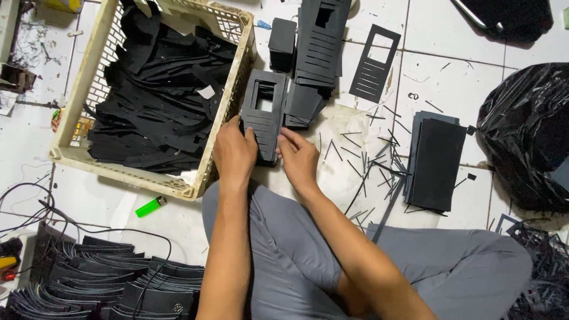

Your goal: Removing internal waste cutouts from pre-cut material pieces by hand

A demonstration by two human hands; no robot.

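Far left of the hands, a cream plastic crate (77,89) holds a heap of black offcuts, its corner touching the left wrist side. A green lighter (150,206) lies below it on the tiles, with curved black pieces (118,278) stacked nearer the knee. The left hand (234,151) closes on the near left edge of a black slotted panel (264,112); the right hand (298,157), fingers part-curled, pinches its near right corner. Judging by the finished slotted panels (320,41) piled just beyond, several are done, while a stack of plain black sheets (435,160) right of the hands looks untouched. Thin black strips (361,166) litter the floor between; open tile is scarce, hemmed by a black bag (527,136) far right.
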